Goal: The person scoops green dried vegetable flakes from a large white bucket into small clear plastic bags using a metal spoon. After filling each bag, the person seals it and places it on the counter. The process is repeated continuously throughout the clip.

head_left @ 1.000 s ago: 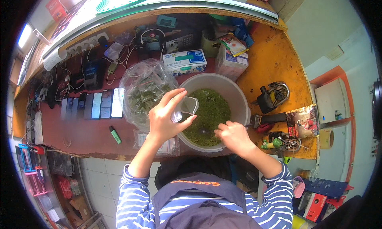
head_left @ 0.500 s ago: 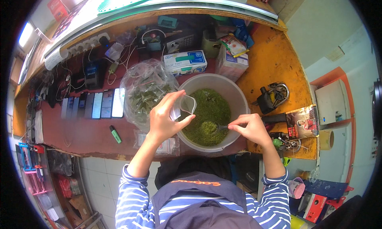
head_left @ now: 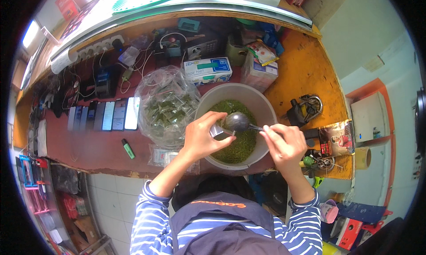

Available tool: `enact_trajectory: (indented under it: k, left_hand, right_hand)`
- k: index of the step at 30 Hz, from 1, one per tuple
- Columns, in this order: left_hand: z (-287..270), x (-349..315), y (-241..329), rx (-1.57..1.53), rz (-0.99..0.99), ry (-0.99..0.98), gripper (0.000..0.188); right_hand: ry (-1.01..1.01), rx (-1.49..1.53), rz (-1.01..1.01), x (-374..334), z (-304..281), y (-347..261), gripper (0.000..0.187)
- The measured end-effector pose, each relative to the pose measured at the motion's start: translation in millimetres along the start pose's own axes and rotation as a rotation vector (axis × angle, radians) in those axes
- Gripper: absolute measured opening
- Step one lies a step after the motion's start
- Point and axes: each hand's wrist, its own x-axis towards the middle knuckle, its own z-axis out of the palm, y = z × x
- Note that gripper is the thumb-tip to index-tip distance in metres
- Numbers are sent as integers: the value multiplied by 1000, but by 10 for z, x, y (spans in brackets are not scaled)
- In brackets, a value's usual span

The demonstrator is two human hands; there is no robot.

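My left hand [head_left: 203,137] holds a small clear packet [head_left: 217,131] over a large grey bowl [head_left: 262,105] filled with green dried herb. My right hand [head_left: 284,144] grips the handle of a metal spoon [head_left: 238,121], whose bowl is tipped against the mouth of the packet. Just left of the bowl stands a big clear plastic bag [head_left: 166,105] holding several small filled green packets.
A row of several phones [head_left: 104,115] lies on the red-brown counter at the left, with a green marker [head_left: 128,148] near the front edge. A white and green box [head_left: 208,70], a padlock [head_left: 305,108], chargers and a power strip [head_left: 95,46] crowd the back.
My right hand lifted the spoon out of the herb and brought it up to the packet in my left hand, which shifted slightly toward the bowl.
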Motion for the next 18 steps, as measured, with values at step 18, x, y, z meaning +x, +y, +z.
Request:
enact_trajectory:
  k: [18]
  left_hand:
    - [-150, 47, -328, -479, 23, -260, 9]
  right_hand:
    - [-199, 812, 241, -25, 593, -155, 18]
